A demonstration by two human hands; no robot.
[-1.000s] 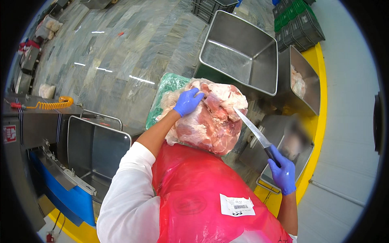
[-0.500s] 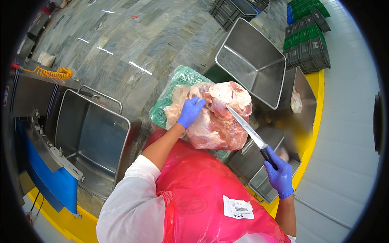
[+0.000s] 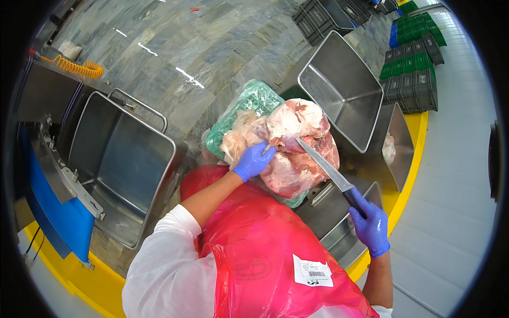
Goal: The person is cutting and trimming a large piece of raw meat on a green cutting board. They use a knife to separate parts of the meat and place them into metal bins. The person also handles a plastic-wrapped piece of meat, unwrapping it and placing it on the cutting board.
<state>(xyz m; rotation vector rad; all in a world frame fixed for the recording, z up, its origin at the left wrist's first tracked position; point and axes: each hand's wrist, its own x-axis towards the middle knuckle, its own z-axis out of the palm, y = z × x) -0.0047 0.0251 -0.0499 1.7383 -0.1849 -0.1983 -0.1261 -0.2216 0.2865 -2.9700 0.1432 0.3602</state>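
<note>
A large cut of raw pink meat (image 3: 286, 175) with white fat lies in front of me, on top of a green plastic-wrapped bundle (image 3: 254, 98). My left hand (image 3: 254, 160), in a blue-violet glove, grips the meat's near-left edge with curled fingers. In a matching glove, my right hand (image 3: 371, 228) is closed round the black handle of a long knife (image 3: 331, 172). The blade points up and left, its tip at the seam in the meat below a pale, fatty lobe. Whether the tip is inside the flesh, I cannot tell.
A deep steel bin (image 3: 339, 85) stands beyond the meat to the right. Smaller steel containers (image 3: 397, 153) with bits of meat sit by the yellow edge (image 3: 419, 143). At left stands another steel bin (image 3: 119, 153) near a coiled orange hose (image 3: 79, 68). Stacked crates (image 3: 411, 87) are far right.
The view has shifted slightly. Against the meat, my left hand sits a little lower, and more red flesh shows beside the blade. The knife stays in my right hand.
</note>
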